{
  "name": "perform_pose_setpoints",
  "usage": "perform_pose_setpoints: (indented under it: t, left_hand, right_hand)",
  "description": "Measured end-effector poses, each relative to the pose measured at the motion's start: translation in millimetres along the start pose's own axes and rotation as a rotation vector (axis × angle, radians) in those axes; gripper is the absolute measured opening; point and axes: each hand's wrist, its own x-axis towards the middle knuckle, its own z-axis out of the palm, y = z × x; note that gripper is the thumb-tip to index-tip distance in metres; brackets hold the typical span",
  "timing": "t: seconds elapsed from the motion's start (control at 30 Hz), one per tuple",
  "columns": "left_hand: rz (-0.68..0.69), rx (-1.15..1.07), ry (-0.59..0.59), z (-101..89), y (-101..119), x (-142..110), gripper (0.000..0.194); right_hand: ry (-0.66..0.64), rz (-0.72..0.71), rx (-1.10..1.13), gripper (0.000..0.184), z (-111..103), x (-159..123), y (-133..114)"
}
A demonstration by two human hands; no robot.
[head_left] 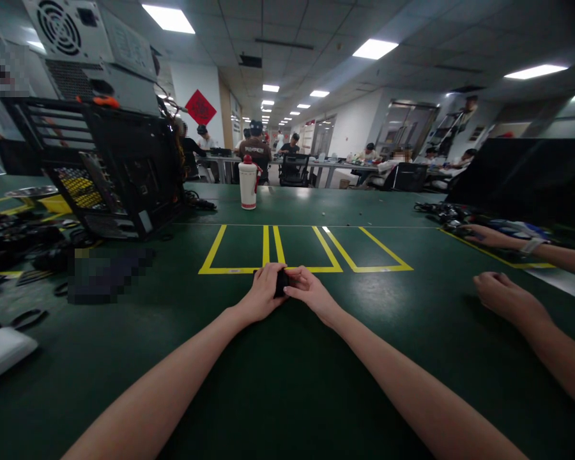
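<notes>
Between my two hands is a small black object [281, 283], mostly covered by fingers, so I cannot make out its kind. My left hand [262, 292] wraps over its left side and top. On the other side, the thumb and fingers of my right hand [311, 292] pinch its right edge. Both hands are low over the green tabletop [278, 383], just in front of yellow tape outlines [306, 269].
A black computer case [124, 166] carries a metal power supply [91, 38] at left. Beyond the tape stands a white bottle [248, 185] with a red lid. A co-worker's hands [508, 297] and tangled cables [443, 214] are at right. Several people sit farther back.
</notes>
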Motion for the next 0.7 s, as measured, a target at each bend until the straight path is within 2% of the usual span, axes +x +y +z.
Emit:
perform_pose_setpoints:
  t: [0.13,0.27,0.4,0.53,0.7]
  left_hand:
    - [0.010,0.021,0.029,3.3,-2.7,0.0,0.058]
    - [0.012,0.024,0.015,3.5,-3.2,-0.4,0.056]
    - [0.003,0.009,0.005,1.4,-1.6,-1.0,0.054]
    - [0.000,0.003,-0.006,0.5,-0.8,-1.5,0.053]
    - [0.005,0.005,-0.002,-1.1,0.7,-2.2,0.054]
  right_hand:
    - [0.055,-0.065,-0.035,0.019,4.6,-1.3,-0.2]
    - [0.106,-0.052,-0.088,0.028,5.7,0.6,1.8]
    - [0.062,0.005,-0.085,0.032,3.4,0.6,1.8]
    - [0.014,-0.008,-0.019,0.035,3.0,-2.2,-0.5]
    - [0.032,-0.041,-0.029,0.024,4.8,-2.5,-1.1]
